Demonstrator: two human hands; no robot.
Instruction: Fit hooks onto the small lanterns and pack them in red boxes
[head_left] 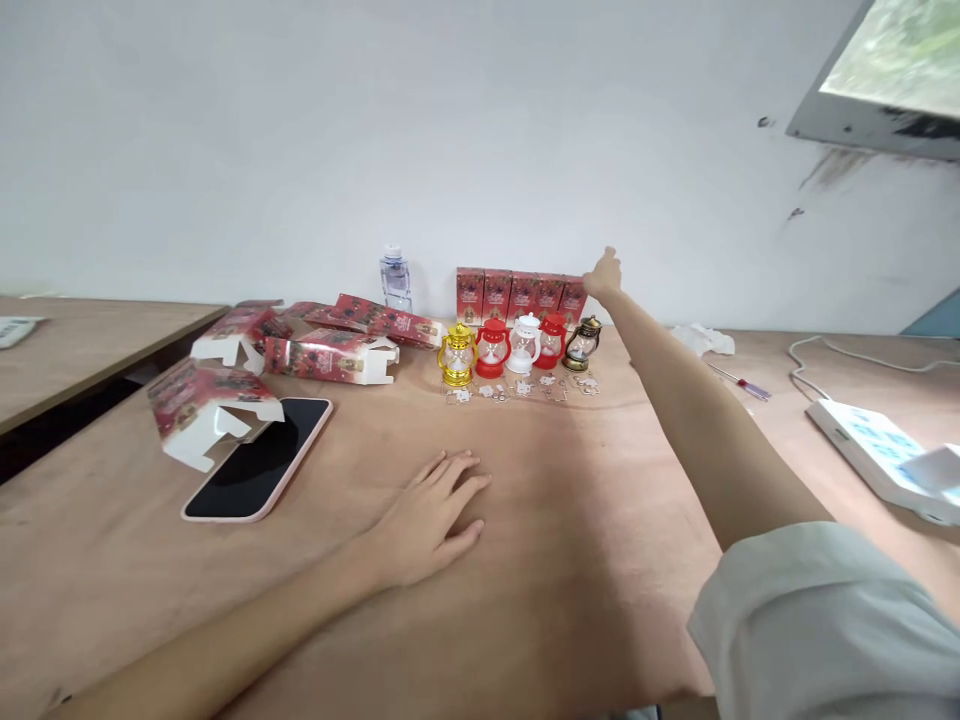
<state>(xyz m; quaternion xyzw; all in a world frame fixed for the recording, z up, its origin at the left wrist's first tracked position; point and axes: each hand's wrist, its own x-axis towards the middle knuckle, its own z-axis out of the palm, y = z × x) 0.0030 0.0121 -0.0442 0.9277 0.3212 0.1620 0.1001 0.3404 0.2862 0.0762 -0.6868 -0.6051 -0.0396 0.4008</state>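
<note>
For this bit I'd be going gently: the right hand [606, 272] is sitting at the right-hand end of the row of five small red printed cardboard boxes [523, 295], and its fingers are hiding too much for me to tell whether it's grasping or even touching the last one. Light, even contact low on the end box is probably your friend, since pushing high could be tipping the lot. Watch that forearm too (the dark bronze lantern with clear glass-like sides [582, 345] is standing right next to it). The left hand [435, 515] is resting relaxed on the light-brown wooden worktop [360, 440], fingers spread, holding nothing. As for looks, the boxes are standing upright side by side near the wall, behind the lanterns, their darker upper fronts showing pale lettering that's coming out too small to read.
</note>
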